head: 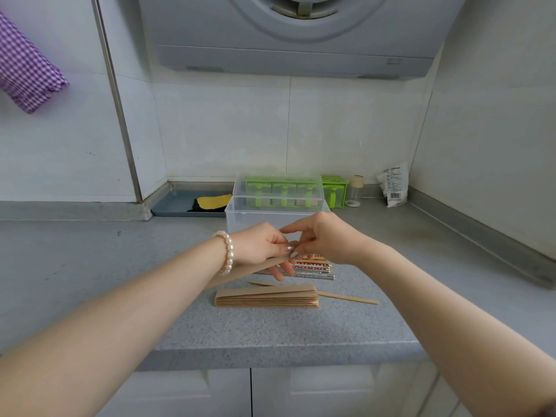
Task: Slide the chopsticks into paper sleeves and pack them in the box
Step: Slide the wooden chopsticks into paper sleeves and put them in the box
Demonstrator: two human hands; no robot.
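Sleeve (240, 270) pinched at its right end in left hand (258, 246) and right hand (323, 237), long axis running left-near, chopsticks (313, 267) just beneath.

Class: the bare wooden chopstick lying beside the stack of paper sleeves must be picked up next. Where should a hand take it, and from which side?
Pinch the wooden chopstick at its right end, coming from above on the right. That end lies clear on the counter, while its left part appears to run behind the sleeve stack.
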